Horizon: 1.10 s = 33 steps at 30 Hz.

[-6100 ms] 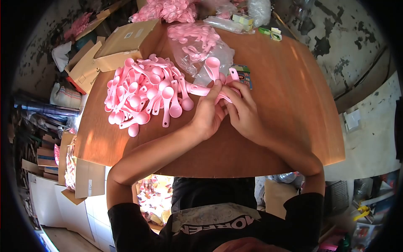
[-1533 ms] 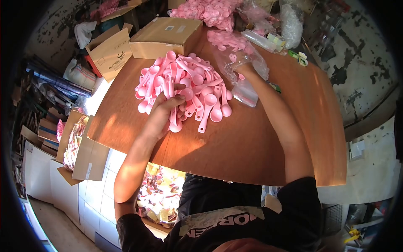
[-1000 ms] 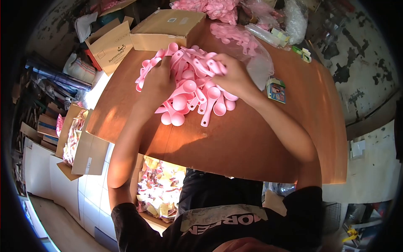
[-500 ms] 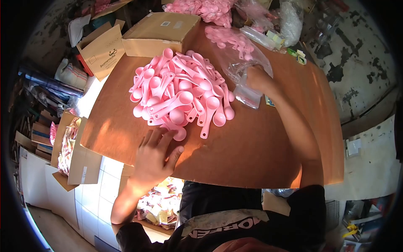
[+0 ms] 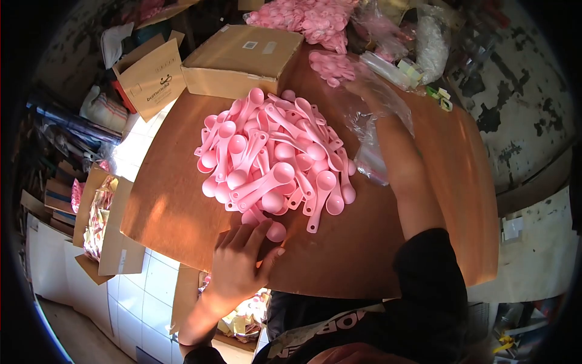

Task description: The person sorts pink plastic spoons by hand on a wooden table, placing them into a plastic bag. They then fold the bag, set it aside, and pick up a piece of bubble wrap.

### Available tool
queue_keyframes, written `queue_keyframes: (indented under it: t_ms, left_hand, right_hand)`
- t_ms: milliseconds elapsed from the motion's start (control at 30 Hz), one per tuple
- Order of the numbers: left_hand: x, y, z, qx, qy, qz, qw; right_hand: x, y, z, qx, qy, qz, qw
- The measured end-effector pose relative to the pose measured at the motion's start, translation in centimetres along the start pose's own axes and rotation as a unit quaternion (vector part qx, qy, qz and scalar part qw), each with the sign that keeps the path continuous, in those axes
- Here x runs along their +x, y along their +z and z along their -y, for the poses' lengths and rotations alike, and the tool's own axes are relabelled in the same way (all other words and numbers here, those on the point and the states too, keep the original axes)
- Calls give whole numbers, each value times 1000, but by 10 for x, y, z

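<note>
A large heap of pink plastic spoons [image 5: 273, 158] lies on the brown table [image 5: 364, 255]. My left hand [image 5: 242, 252] rests at the heap's near edge, fingers apart, its fingertips beside the lowest spoon [image 5: 276, 232]. My right arm reaches forward across a clear plastic bag [image 5: 367, 115] that has pink spoons [image 5: 330, 67] at its far end. My right hand [image 5: 364, 88] is inside or under the clear plastic, near those spoons; its fingers are blurred and partly hidden. Small clear bags [image 5: 371, 159] lie beside my right forearm.
A closed cardboard box [image 5: 242, 57] stands behind the heap. More bagged pink spoons [image 5: 303, 18] and rolled clear plastic [image 5: 431, 45] lie at the back. Open cartons [image 5: 124, 227] stand on the left, and another holding wrappers [image 5: 245, 315] is below the table edge.
My right hand has reached farther forward, towards the spoons in the clear bag. The camera view has shifted, so the heap appears lower. My left hand remains by the near spoons.
</note>
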State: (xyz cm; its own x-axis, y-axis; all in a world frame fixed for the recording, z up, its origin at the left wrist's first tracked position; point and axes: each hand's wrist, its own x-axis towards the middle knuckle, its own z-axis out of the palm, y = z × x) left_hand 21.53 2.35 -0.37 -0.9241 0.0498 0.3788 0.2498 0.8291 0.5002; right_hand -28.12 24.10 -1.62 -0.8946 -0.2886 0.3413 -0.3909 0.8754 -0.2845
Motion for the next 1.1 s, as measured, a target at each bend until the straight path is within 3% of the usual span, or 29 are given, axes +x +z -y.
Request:
queue_keyframes:
  t_ms: [33,67,133,433,600,700,767,800,867,900,1000,1067,1100]
  left_hand:
    - [0,1,1,-2,-2,2,1000]
    - [0,2,2,0,7,-10,1000]
    - [0,5,2,0,17,-18,1000]
    - [0,9,-1,2,17,-23,1000]
    - [1,13,-7,16,19,-37,999]
    - [-1,13,-11,19,4,-37,999]
    - [0,10,-14,17,5,-32,999]
    - [1,9,-15,13,6,-30,999]
    - [5,2,-26,0,2,-18,1000]
    - [9,-2,-33,-24,-12,-19,999]
    - [24,3,-51,-55,13,-35,998]
    - [38,15,-64,-230,43,-22,972]
    - [45,22,-69,-323,9,26,946]
  right_hand:
    - [-11,-17,14,41,41,93,994]
    - [-11,-14,8,40,42,97,994]
    - [-13,-9,-15,102,-87,101,986]
    - [-78,-8,33,-147,-32,-14,989]
    - [-96,-26,37,-151,-20,39,988]
    - [-120,-41,40,-23,1,72,997]
    - [-156,-60,53,229,120,33,965]
    - [-162,-62,50,231,120,32,965]
    - [-175,-68,43,455,198,141,857]
    - [-196,-93,58,536,194,162,805]
    - [-226,-109,60,605,203,106,762]
    - [-245,-124,57,618,207,118,749]
    - [-257,-134,56,632,211,123,735]
